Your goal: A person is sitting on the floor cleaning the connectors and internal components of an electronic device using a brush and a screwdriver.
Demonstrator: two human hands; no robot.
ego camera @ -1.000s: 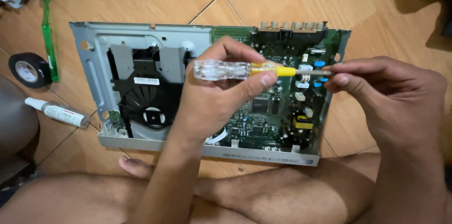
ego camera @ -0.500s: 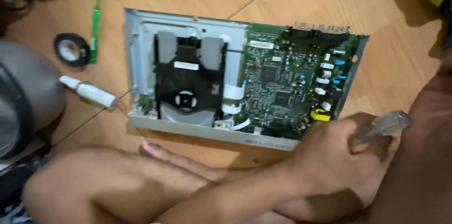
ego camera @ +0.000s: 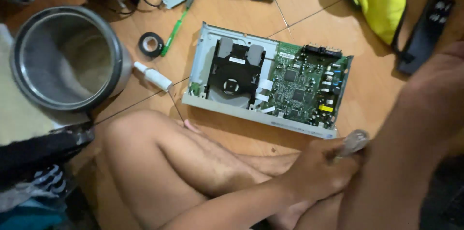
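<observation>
- While the opened disc player (ego camera: 268,87) lies untouched on the tiled floor (ego camera: 227,22), the left hand (ego camera: 319,169) is closed around a clear-handled screwdriver (ego camera: 353,143).
- Right hand: out of view; its grip cannot be told.
- Judged step: tool withdrawn; next, bring its tip onto the green circuit board (ego camera: 304,87).

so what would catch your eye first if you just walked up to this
The opened disc player lies mid-floor, its green circuit board bare beside the black disc drive. At lower right, the left hand has a grip on a clear-handled screwdriver. A big round metal pot sits at far left.

Warm dim light, motion blur, soft shadows
</observation>
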